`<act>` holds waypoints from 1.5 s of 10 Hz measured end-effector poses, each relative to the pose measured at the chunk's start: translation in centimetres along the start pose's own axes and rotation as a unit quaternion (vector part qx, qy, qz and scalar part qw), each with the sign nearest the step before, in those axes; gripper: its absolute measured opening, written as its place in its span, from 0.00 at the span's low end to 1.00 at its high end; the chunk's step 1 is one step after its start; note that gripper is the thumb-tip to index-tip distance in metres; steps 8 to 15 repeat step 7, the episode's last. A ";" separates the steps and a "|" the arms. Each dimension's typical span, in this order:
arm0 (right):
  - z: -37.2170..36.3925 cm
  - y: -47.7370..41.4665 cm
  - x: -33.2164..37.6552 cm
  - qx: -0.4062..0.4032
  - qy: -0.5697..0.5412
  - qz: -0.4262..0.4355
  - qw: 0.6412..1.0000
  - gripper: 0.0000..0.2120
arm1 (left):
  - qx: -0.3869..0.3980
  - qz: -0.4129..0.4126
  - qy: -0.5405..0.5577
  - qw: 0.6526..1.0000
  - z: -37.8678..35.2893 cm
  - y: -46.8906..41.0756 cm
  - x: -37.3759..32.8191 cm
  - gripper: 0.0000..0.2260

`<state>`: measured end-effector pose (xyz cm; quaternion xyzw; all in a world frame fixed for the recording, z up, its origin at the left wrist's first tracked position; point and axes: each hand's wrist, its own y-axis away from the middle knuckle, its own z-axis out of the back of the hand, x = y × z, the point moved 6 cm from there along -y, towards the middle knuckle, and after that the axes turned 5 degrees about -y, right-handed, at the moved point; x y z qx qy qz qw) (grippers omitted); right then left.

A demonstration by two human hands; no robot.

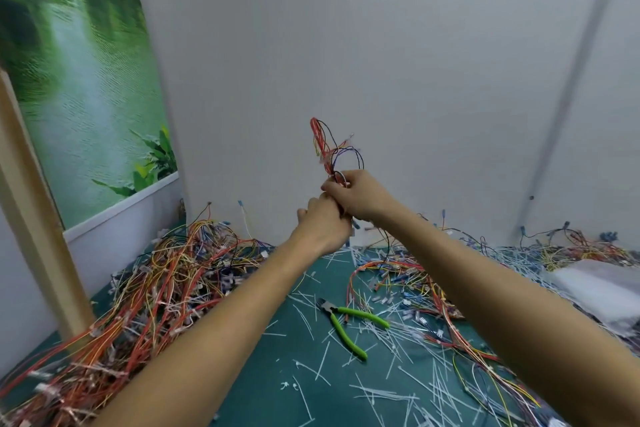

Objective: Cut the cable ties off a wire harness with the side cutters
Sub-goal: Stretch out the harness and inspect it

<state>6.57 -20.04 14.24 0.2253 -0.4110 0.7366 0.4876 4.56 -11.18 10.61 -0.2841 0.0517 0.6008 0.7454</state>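
A harness (325,146) is held up above the worktop (263,392), the left hand (322,227) and right hand (355,198) both curled tight round its wires, left just below right. The cutters (346,322) lie untouched on the worktop among cut ties (381,393).

wires (166,288), cutters (346,324) on mat (277,388)

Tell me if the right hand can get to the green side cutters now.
Not right away, probably: the right hand and left hand both hold the wire harness aloft. The side cutters lie uncovered on the mat below.
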 end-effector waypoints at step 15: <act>26.1 7.2 -20.0 0.098 0.478 -0.435 0.757 0.28 | 0.244 0.030 -0.014 0.969 -7.3 9.2 10.1 0.17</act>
